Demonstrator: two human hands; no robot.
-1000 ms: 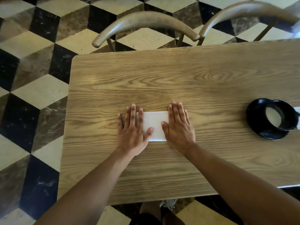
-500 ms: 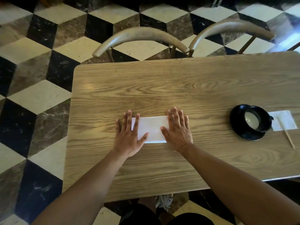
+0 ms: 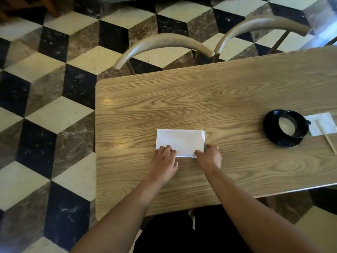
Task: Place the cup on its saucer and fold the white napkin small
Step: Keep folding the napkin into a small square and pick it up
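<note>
The white napkin [image 3: 179, 142] lies folded into a rectangle on the wooden table [image 3: 228, 99], its layered edge at the right. My left hand [image 3: 165, 160] pinches its near left corner. My right hand [image 3: 208, 155] pinches its near right corner. Both hands sit at the napkin's near edge with fingers curled on it. Far to the right, the black cup [image 3: 290, 126] stands on its black saucer [image 3: 284, 142], a pale liquid inside.
A second white napkin [image 3: 321, 123] with a thin wooden stick [image 3: 327, 136] lies right of the saucer. Two curved wooden chair backs [image 3: 164, 45] stand behind the table's far edge. The table's left edge runs beside a checkered floor.
Both hands, earlier flat on the napkin's two ends, have slid back to its near edge and curled onto the corners. The camera view shifted, showing more of the table's right side.
</note>
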